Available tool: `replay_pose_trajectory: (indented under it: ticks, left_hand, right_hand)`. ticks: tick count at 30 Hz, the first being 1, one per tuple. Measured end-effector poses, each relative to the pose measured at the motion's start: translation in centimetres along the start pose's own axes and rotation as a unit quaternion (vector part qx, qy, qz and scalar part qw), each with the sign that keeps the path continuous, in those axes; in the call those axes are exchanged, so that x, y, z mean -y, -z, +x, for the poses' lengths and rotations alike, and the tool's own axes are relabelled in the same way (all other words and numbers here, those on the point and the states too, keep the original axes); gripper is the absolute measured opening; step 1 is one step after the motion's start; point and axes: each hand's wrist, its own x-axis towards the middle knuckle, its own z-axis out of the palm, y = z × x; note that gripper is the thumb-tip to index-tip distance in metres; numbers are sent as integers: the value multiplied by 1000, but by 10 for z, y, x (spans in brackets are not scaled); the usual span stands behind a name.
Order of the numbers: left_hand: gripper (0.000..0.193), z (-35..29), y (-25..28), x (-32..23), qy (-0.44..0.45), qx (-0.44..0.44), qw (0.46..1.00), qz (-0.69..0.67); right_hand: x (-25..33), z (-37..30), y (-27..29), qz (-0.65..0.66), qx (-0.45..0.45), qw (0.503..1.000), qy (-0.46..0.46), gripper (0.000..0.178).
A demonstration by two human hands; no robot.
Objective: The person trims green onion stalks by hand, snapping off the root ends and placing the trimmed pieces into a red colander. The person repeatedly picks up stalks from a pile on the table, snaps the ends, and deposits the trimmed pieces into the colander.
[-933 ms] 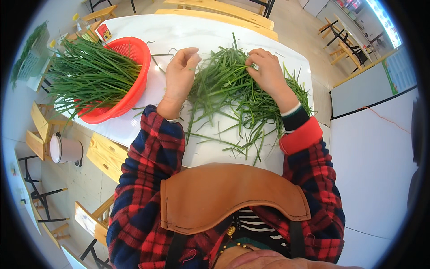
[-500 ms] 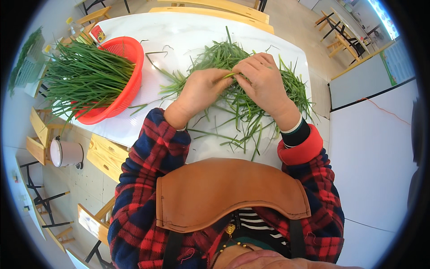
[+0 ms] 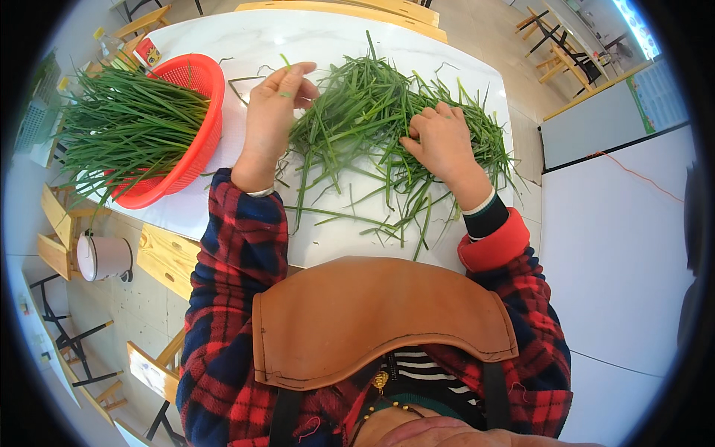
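Note:
A loose pile of long green garlic chives (image 3: pixel 365 100) lies spread over the white marbled table. My left hand (image 3: pixel 269 115) is raised at the pile's left side, its fingers closed on a short chive piece (image 3: pixel 284 59) whose tip pokes up past them. At the right part of the pile, my right hand (image 3: pixel 445 145) rests with curled fingers against the leaves; what its fingertips hold, if anything, is hidden. To the left, a red plastic basket (image 3: pixel 211 123) holds a thick bunch of chives (image 3: pixel 138 123) laid lengthwise, hanging over its rim.
The white table (image 3: pixel 298 33) carries scattered chive scraps in front of the pile. A red box (image 3: pixel 147 52) and a clear bottle (image 3: pixel 104 41) stand behind the basket. Wooden benches (image 3: pixel 167 253) flank the table, and a white bucket (image 3: pixel 104 257) is on the floor at left.
My hands, formerly together above the pile, have parted. The left moved left and away with a chive piece; the right came down onto the pile.

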Motion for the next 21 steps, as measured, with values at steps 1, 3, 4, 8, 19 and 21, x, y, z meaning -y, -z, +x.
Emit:
replay_pose_trajectory:
  ticks: [1,3,4,8,19,21]
  left_hand:
    - [32,-2,-4,0,-19,11,1000,21]
    - [30,-5,-10,0,-27,22,998,60]
    - [29,-7,-14,-1,-36,29,995,83]
    - [21,-24,-35,1,-201,90,946,238]
    - [25,-46,-59,12,-383,206,823,366]
    - [17,-44,-57,8,-343,232,837,357]
  right_hand:
    - [1,0,-1,0,14,1000,-19,13]
    - [0,-1,0,6,35,998,-49,11]
    - [0,-2,2,34,5,998,-49,10]
    - [5,-9,17,113,-75,990,-36,7]
    - [25,-6,46,335,-60,940,12,8]
    - [24,-2,46,410,-36,911,-30,6]
